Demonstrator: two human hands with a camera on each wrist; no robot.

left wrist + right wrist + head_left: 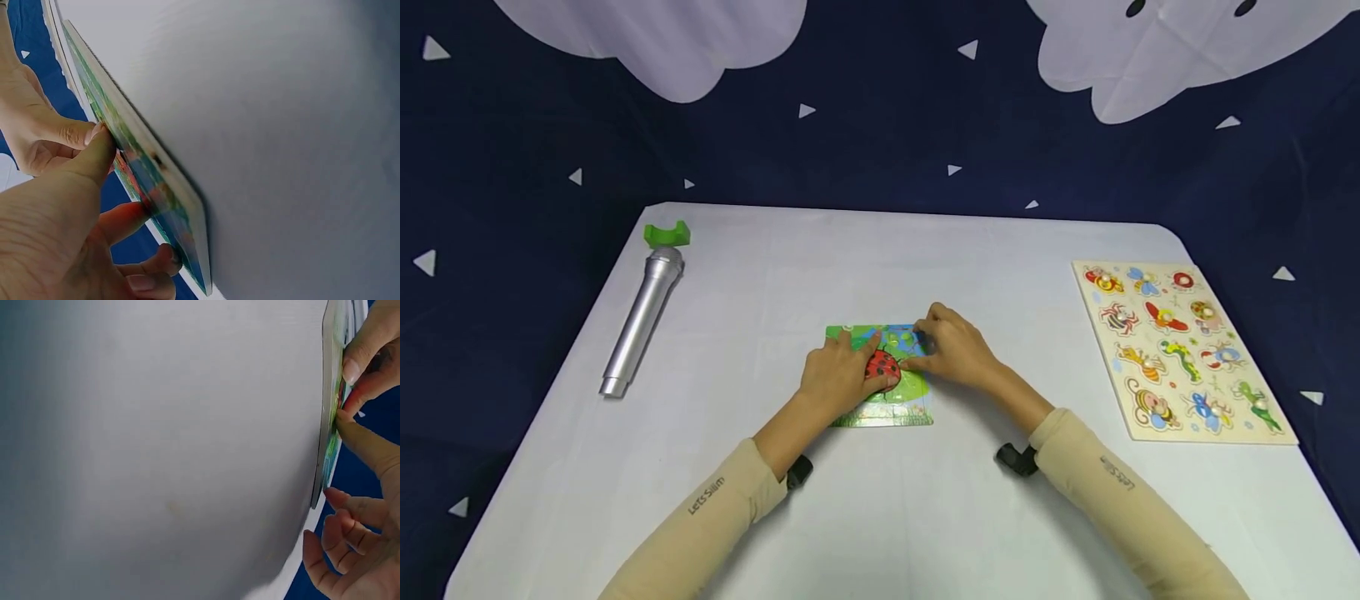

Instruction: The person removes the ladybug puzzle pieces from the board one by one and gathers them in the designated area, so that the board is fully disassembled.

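the ladybug puzzle (887,392) lies flat under both hands: left hand (838,377) presses its left half, fingers spread; right hand (951,346) pinches a piece at its upper right.

Smooth white cloth on the table (865,517), shiny printed card or thin wood for the ladybird puzzle (895,400), pale bare wood on the peg board (1131,400), shiny silver metal-look microphone (640,321), green plastic holder (667,235), soft tan cloth sleeves (1120,492).
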